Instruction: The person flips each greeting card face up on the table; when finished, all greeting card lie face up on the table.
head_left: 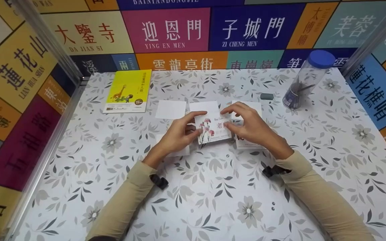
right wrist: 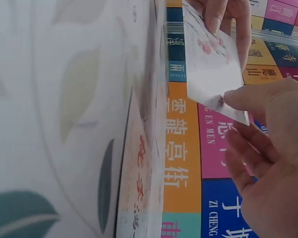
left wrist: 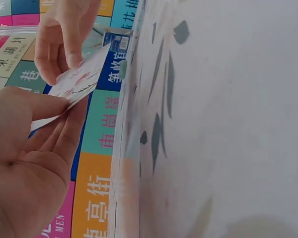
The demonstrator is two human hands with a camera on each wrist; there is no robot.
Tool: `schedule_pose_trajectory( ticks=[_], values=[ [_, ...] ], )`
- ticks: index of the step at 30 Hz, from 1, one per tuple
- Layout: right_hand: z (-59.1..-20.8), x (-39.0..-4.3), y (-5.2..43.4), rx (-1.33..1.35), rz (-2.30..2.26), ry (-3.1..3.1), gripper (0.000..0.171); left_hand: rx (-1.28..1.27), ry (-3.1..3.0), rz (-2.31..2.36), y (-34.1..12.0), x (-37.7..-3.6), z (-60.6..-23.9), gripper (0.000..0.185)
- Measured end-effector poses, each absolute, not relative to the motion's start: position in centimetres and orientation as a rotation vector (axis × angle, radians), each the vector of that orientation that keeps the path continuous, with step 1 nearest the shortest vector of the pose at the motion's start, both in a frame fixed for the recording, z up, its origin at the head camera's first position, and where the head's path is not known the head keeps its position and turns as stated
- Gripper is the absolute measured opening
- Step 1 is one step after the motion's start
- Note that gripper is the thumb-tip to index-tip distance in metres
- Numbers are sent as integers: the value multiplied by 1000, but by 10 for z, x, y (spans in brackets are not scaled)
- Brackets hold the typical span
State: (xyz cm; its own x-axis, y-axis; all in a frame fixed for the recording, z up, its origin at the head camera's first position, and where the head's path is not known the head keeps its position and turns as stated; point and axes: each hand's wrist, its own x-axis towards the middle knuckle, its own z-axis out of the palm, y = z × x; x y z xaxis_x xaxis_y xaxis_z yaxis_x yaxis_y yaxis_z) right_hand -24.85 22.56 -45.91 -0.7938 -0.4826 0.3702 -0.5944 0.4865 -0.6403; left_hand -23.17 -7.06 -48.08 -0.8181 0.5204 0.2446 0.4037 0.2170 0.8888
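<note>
A white card (head_left: 214, 134) with pink flowers and red Chinese characters is held just above the table, between both hands. My left hand (head_left: 178, 134) pinches its left side, thumb on the printed face and fingers beneath, as the left wrist view shows. The right hand (head_left: 250, 125) pinches the opposite side with thumb (right wrist: 248, 96) on top and fingers partly behind the card. On the table around them lie a plain white card (head_left: 171, 109), another white card (head_left: 203, 106) behind the held one, and a printed card (head_left: 250, 144) partly under the right hand.
A yellow book (head_left: 129, 88) lies at the back left. A clear jar (head_left: 308, 80) with a blue lid and pencil-like sticks stands at the back right, near a small grey block (head_left: 266, 96). Panels with Chinese lettering (head_left: 171, 31) wall the table's back and sides.
</note>
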Motion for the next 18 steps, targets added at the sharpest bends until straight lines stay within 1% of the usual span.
schedule_pose_trajectory(
  ticks=[4,10,15,18],
  values=[
    [-467,-251,229,931,1103,-2721,32,910,2407,1513,-73,-232,-483,64],
    [-471,-251,231,858,935,-2934,31,1015,2559,1029,-75,-231,-482,78],
    [-471,-249,231,908,792,-3035,34,1028,2554,841,-76,-228,-482,73],
    [-468,-248,233,965,730,-3060,41,1028,2567,810,-76,-228,-484,70]
  ],
)
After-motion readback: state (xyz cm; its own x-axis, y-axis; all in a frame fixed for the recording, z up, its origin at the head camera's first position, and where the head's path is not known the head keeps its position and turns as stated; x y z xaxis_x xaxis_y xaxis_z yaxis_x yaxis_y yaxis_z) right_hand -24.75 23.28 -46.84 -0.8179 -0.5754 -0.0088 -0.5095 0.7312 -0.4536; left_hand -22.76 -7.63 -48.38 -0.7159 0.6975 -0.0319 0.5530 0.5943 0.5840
